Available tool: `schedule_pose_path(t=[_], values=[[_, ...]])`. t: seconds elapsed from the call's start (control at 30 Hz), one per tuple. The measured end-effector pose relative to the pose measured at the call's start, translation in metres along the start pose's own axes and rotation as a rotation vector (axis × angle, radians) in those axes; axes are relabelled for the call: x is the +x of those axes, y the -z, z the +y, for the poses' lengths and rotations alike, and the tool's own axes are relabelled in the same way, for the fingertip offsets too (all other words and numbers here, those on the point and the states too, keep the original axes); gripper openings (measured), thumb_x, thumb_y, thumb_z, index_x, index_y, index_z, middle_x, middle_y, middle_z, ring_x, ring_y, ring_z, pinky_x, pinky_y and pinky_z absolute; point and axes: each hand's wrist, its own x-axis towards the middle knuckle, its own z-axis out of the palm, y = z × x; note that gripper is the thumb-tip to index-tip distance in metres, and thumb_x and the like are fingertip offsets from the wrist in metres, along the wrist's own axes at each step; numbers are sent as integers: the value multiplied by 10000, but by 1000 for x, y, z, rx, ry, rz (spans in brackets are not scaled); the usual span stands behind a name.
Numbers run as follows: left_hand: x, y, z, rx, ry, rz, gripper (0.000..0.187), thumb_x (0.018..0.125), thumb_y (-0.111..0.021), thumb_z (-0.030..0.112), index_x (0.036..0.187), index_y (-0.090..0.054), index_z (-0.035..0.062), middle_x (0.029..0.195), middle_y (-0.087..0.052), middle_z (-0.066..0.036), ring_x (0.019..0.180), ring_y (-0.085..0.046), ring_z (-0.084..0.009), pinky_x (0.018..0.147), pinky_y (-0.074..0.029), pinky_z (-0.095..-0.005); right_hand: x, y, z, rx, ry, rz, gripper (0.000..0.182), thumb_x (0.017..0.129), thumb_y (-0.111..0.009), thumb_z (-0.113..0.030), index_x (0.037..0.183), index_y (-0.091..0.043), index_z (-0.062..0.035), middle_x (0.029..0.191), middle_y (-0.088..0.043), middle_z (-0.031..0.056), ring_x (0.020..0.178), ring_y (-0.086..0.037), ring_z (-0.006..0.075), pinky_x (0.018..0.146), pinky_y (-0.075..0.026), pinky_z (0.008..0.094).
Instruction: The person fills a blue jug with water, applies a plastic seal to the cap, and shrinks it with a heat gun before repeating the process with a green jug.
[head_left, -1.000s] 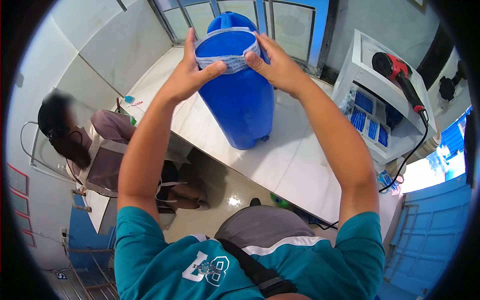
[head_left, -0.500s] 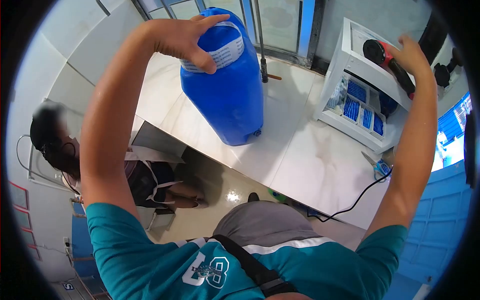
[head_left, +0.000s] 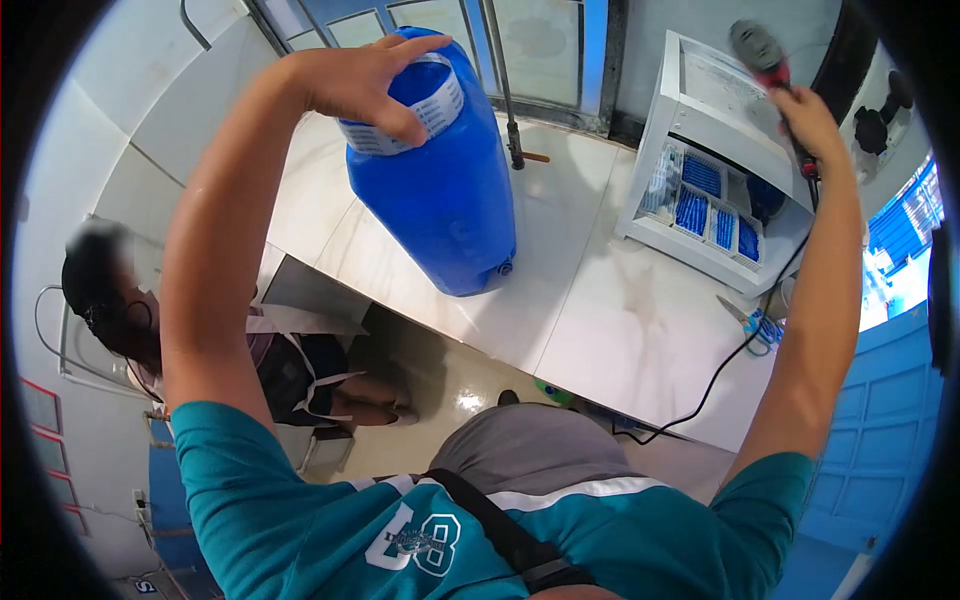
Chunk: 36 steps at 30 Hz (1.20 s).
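Note:
A tall blue plastic water container (head_left: 435, 210) stands on the counter, with a small spigot low on its side. Around its top runs a white printed seal band (head_left: 440, 108). My left hand (head_left: 365, 85) spans the band from above, thumb on the near side and fingers across the far side. At the upper right, my right hand (head_left: 808, 122) is closed around the handle of a red and black heat gun (head_left: 768, 62). The tool's head is blurred and points up, above the white cabinet; a black cord (head_left: 722, 378) trails from its handle.
A white cabinet (head_left: 685, 125) on the counter holds baskets of blue packets (head_left: 692, 212). Scissors (head_left: 745, 320) lie below it near the cord. The counter edge (head_left: 490, 345) runs diagonally. A metal rod (head_left: 513, 140) stands behind the container. A seated person (head_left: 300, 370) is at the left.
My right hand has lifted the heat gun off the cabinet top and tilted its head upward. My left hand stays on the band. The whole view has shifted slightly.

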Motion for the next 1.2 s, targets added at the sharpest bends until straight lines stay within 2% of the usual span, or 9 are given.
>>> schedule_pose_path(t=[0.07, 0.13, 0.2, 0.3, 0.5, 0.63, 0.8, 0.87, 1.2], values=[[1, -2, 2, 26, 9, -8, 1254, 616, -837, 604, 1617, -148, 296, 1582, -287, -198, 1423, -354, -501, 1113, -426, -614, -42, 4, -23, 479, 17, 131, 558, 884, -745, -428, 1227, -651, 2, 1005, -688, 69, 815, -641, 113, 728, -515, 262], [1, -2, 0, 52, 16, -13, 1228, 627, -843, 579, 1613, -164, 306, 1576, -296, -196, 1421, -358, -499, 1106, -429, -623, -94, -2, -57, 724, 112, 231, 536, 869, -781, -392, 1219, -660, -5, 973, -695, 61, 813, -642, 112, 745, -520, 247], [-2, -1, -4, 75, -33, 59, 1193, 648, -835, 573, 1609, -185, 295, 1561, -312, -196, 1412, -373, -498, 1082, -447, -633, -129, -7, -64, 675, 134, 166, 517, 864, -789, -348, 1218, -657, 5, 957, -700, 65, 812, -649, 118, 757, -524, 254], [-3, 6, -8, -40, -171, -8, 1200, 647, -845, 582, 1608, -189, 288, 1549, -328, -194, 1401, -389, -504, 1065, -464, -630, -182, -29, -70, 695, 194, 60, 453, 868, -774, -232, 1224, -650, 19, 940, -719, 91, 806, -666, 133, 783, -540, 280], [4, 4, -13, 18, -125, 35, 1251, 629, -873, 620, 1611, -185, 266, 1537, -346, -201, 1388, -401, -515, 1065, -465, -625, -240, -73, -73, 751, 370, -72, 461, 811, -774, -85, 1239, -643, 24, 1058, -712, 117, 865, -665, 156, 793, -549, 316], [-1, 6, -21, -20, -187, 12, 1305, 591, -890, 654, 1613, -179, 262, 1547, -336, -211, 1394, -393, -517, 1072, -454, -631, -253, -89, -64, 795, 372, 26, 435, 796, -775, -53, 1207, -654, 19, 1037, -694, 99, 855, -642, 150, 771, -529, 281], [-2, 4, -22, -33, -205, -4, 1393, 515, -909, 688, 1615, -165, 267, 1576, -313, -215, 1408, -376, -518, 1077, -442, -642, -267, -90, -39, 588, 312, -92, 454, 801, -813, -133, 1214, -664, -20, 1050, -709, 91, 915, -683, 177, 824, -551, 309], [-1, 4, -22, -37, -208, -10, 1392, 521, -919, 668, 1616, -158, 267, 1573, -322, -213, 1406, -382, -516, 1077, -445, -639, -269, -93, -28, -274, 726, -144, 486, 774, -822, -189, 1200, -648, -32, 1038, -689, 80, 850, -658, 169, 768, -524, 308], [0, 6, -20, -87, -221, -36, 1412, 520, -964, 576, 1620, -142, 249, 1558, -355, -217, 1388, -430, -477, 1101, -453, -574, -282, -118, -23, -366, 770, -2, 455, 762, -830, -169, 1167, -666, -41, 995, -708, 71, 850, -676, 177, 771, -535, 315]])
